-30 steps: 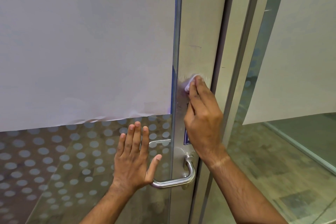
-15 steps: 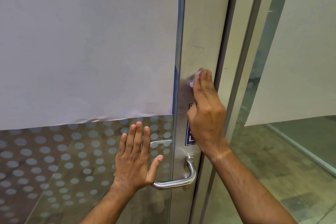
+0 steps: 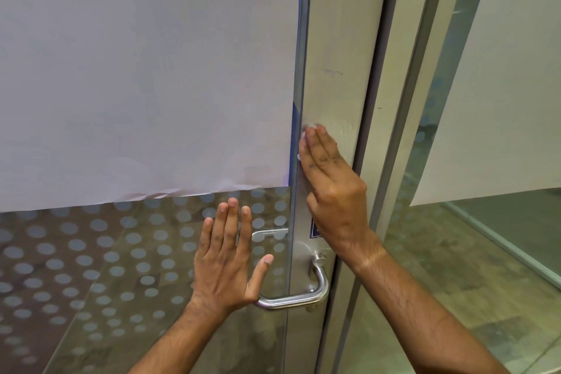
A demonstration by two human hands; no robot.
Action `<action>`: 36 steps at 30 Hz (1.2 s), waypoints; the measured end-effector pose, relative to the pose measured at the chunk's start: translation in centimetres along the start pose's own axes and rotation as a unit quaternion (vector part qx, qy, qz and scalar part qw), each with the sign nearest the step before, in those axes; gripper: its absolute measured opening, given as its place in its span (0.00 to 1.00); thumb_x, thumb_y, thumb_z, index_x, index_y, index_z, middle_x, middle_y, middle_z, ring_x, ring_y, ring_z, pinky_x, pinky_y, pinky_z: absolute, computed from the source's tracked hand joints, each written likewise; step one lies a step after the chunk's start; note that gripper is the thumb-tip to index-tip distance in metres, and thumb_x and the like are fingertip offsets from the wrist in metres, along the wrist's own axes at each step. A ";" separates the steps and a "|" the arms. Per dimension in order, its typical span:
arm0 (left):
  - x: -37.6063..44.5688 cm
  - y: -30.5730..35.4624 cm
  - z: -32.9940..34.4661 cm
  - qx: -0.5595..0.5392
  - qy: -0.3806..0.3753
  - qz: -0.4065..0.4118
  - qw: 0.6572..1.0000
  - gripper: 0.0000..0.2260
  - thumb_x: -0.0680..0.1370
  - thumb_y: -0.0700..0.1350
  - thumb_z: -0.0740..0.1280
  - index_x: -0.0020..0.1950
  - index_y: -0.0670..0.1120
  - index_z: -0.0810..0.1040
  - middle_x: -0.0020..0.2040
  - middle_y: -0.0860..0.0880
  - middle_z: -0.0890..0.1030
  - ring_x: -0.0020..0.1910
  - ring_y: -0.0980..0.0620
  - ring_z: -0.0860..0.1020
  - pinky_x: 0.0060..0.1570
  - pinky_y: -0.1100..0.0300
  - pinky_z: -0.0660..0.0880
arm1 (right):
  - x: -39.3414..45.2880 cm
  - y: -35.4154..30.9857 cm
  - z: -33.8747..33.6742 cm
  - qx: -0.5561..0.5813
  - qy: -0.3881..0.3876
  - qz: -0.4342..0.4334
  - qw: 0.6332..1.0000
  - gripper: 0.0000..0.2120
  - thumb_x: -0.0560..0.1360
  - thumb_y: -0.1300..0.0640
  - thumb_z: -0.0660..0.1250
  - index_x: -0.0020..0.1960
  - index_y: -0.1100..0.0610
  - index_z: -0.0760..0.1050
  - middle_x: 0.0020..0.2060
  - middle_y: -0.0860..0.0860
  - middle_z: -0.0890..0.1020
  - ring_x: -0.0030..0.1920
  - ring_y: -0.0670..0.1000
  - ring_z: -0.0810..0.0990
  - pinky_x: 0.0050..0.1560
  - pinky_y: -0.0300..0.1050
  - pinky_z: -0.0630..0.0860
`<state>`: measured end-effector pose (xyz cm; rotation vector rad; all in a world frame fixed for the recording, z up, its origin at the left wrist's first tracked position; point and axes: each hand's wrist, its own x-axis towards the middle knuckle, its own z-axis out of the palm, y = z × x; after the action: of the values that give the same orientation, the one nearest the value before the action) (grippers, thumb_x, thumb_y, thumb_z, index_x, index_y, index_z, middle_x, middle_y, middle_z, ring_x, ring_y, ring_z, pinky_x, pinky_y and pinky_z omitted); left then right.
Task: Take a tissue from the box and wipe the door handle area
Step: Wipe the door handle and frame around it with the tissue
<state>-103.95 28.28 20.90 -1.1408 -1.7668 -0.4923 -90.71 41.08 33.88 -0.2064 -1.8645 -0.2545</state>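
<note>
Right hand (image 3: 334, 191) is flat on the metal door stile (image 3: 334, 39), well above the door handle (image 3: 303, 297). Fingers straight and together, pressing a white tissue (image 3: 304, 133) against the stile. I only see slivers of tissue at the fingertips and along the index-finger edge; the rest is hidden under the palm. Can't tell whether the thumb pinches it.

Left hand (image 3: 227, 264) is spread flat on the glass pane (image 3: 106, 267), just left of the handle. Fingers straight, thumb angled out toward the lever, holding nothing. The heel of that hand overlaps the lever's free end in this view; contact unclear.

The handle is a brushed metal lever, horizontal, mounted low on the stile. A small dark label (image 3: 315, 229) sits just above the handle's base, partly covered by the right wrist. Above the handle and left of the stile, a white sheet (image 3: 136, 70) covers the upper glass; below its edge the glass carries a dot pattern.
</note>
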 end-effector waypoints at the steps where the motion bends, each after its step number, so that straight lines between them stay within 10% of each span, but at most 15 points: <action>1: 0.0 0.0 0.0 0.000 0.000 -0.001 1.000 0.42 0.75 0.61 0.60 0.80 0.39 0.48 0.81 0.39 0.44 0.81 0.42 0.45 0.79 0.46 0.42 | -0.7 0.0 0.0 -0.004 -0.008 -0.003 1.000 0.25 0.69 0.79 0.64 0.65 0.68 0.73 0.66 0.61 0.75 0.69 0.59 0.71 0.68 0.52 0.71; 11: 0.0 0.0 0.0 0.001 0.002 0.001 1.000 0.41 0.76 0.61 0.59 0.80 0.38 0.49 0.81 0.39 0.45 0.81 0.42 0.45 0.79 0.46 0.42 | -5.6 1.0 -0.4 -0.037 -0.086 -0.061 0.994 0.19 0.82 0.68 0.49 0.64 0.66 0.75 0.65 0.59 0.76 0.68 0.57 0.72 0.64 0.52 0.75; 22: 0.0 -0.1 0.0 0.007 -0.001 0.004 1.000 0.42 0.75 0.61 0.59 0.80 0.39 0.48 0.81 0.40 0.43 0.81 0.42 0.44 0.79 0.47 0.41 | -1.2 -0.5 -0.3 -0.021 0.037 0.184 0.982 0.27 0.69 0.78 0.59 0.68 0.69 0.70 0.67 0.63 0.73 0.70 0.60 0.69 0.71 0.49 0.64; 31: 0.1 -0.1 -0.1 0.005 -0.004 0.005 1.000 0.42 0.76 0.61 0.58 0.80 0.39 0.45 0.81 0.41 0.41 0.81 0.43 0.42 0.79 0.47 0.40 | -7.3 -0.2 -0.7 -0.022 -0.053 0.124 0.991 0.30 0.61 0.82 0.67 0.62 0.70 0.75 0.63 0.63 0.77 0.66 0.61 0.73 0.66 0.53 0.69; 36: 0.1 -0.1 0.0 0.006 -0.005 0.008 1.000 0.42 0.76 0.62 0.57 0.80 0.39 0.44 0.81 0.41 0.40 0.81 0.44 0.41 0.79 0.47 0.40 | -5.5 -0.4 -0.6 -0.003 0.007 0.115 0.993 0.16 0.73 0.73 0.62 0.59 0.68 0.79 0.56 0.62 0.82 0.59 0.62 0.78 0.62 0.46 0.73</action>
<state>-104.06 28.22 21.01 -1.1504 -1.7649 -0.4673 -88.65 40.47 28.73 -0.4194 -1.8066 -0.1027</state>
